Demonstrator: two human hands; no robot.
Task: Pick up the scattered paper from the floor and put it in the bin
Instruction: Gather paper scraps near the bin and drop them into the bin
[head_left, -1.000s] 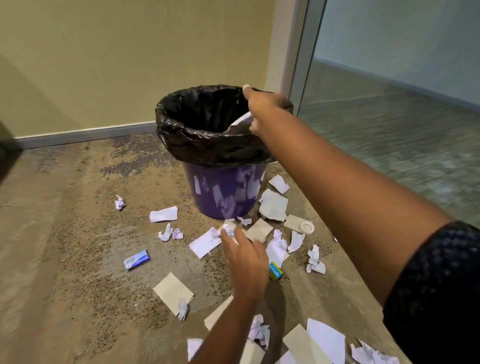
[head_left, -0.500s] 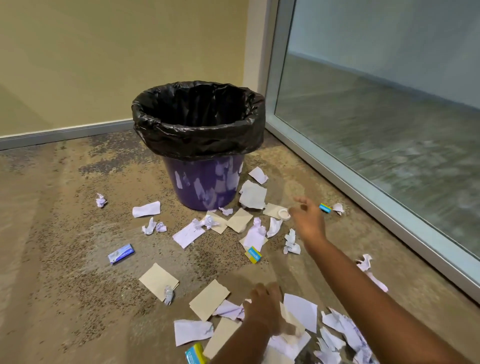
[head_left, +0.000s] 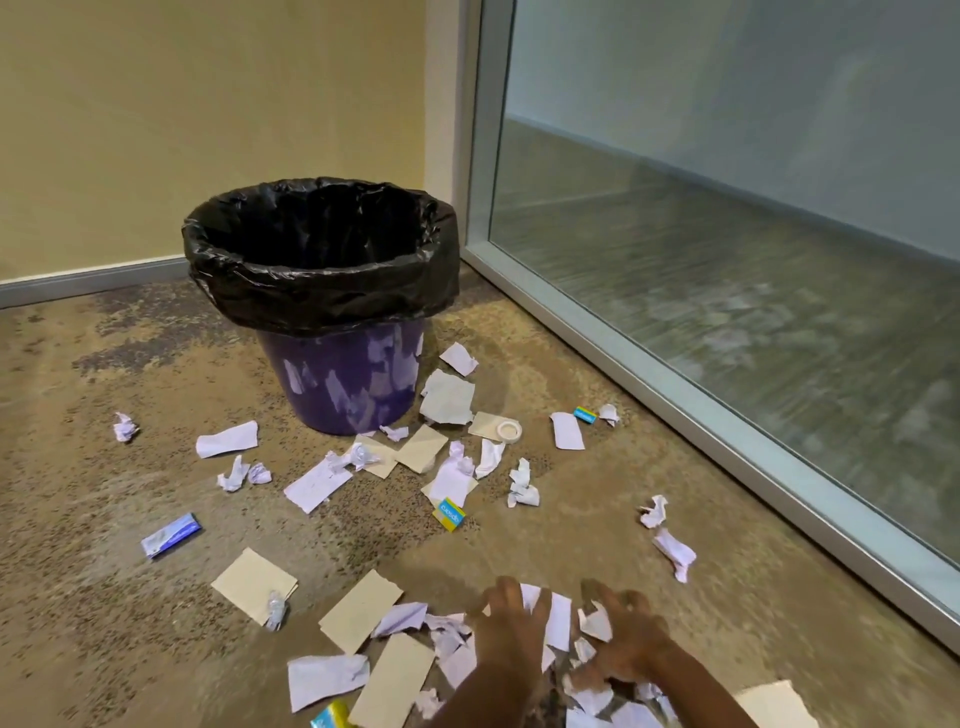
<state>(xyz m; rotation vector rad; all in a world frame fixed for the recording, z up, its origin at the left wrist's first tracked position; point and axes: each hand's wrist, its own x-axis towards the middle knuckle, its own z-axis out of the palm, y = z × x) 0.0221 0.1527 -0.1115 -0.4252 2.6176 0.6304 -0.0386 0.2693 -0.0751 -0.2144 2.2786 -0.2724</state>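
Note:
The purple bin (head_left: 343, 387) with a black liner (head_left: 322, 296) stands on the floor near the corner, its mouth open. White scraps, crumpled balls and beige sheets lie scattered in front of it, such as a white sheet (head_left: 317, 486) and a beige sheet (head_left: 254, 584). Both hands are down on a pile of white paper scraps (head_left: 558, 621) at the bottom centre. My left hand (head_left: 511, 631) lies over the scraps with fingers spread. My right hand (head_left: 628, 647) arches over them, fingers curled round some pieces.
A glass wall with a metal floor frame (head_left: 727, 457) runs along the right. The yellow wall and skirting (head_left: 93, 278) are behind the bin. A tape roll (head_left: 509, 430), a blue wrapper (head_left: 171, 535) and small blue-yellow boxes (head_left: 449, 514) lie among the paper.
My right hand left the bin's rim, swung down and right, and now sits on the near pile. My left hand moved back to the same pile. The view shifted right.

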